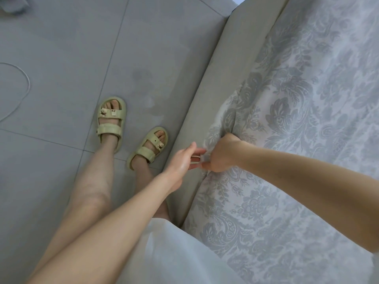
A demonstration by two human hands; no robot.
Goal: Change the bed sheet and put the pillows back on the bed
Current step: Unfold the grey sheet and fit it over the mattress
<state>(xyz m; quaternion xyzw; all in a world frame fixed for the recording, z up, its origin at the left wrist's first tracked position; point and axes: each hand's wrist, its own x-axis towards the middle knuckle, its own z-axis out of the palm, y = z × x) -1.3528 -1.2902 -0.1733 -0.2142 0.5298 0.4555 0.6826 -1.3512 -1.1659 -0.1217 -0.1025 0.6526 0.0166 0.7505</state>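
A white bed sheet with a grey floral pattern covers the bed on the right. Its edge is bunched where it meets the beige bed frame. My right hand grips that bunched edge at the side of the bed, fingers curled into the fabric. My left hand reaches in from the left with fingers extended, their tips touching the sheet edge beside the right hand. No pillows are in view.
Grey tiled floor lies left of the bed. My feet in pale green sandals stand on it close to the frame. A thin white cable loops on the floor at the far left.
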